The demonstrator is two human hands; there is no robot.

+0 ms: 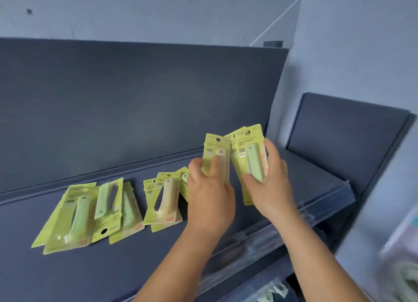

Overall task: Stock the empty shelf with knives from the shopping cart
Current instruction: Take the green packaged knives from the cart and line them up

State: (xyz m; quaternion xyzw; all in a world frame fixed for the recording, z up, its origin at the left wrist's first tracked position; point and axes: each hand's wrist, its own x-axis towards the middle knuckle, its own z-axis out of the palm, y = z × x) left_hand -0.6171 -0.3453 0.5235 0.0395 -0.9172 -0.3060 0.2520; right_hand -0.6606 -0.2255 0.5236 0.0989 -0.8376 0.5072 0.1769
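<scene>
Shelf (135, 267) and back panel (135, 98): showing flat dark blue-grey. Wall (158, 10): showing pale grey. Fruit knife packs (90, 213): showing yellow-green cards with red lettering at the lower corners. Knife handles: alternating pale mint green (255, 163) and cream (167, 195). Pack in the right hand (271, 179): displaying dark "FRUIT KNIFE" lettering on yellow-green. Shelf front rail (260, 240): appearing clear, colourless.

On the shelf (135, 267), two heaps of knife packs lie left of the fingers: the far-left heap (90, 213) and the nearer heap (164, 202), which reaches just beside the left hand's fingers (199, 166). Behind everything stands the back panel (135, 102).
</scene>
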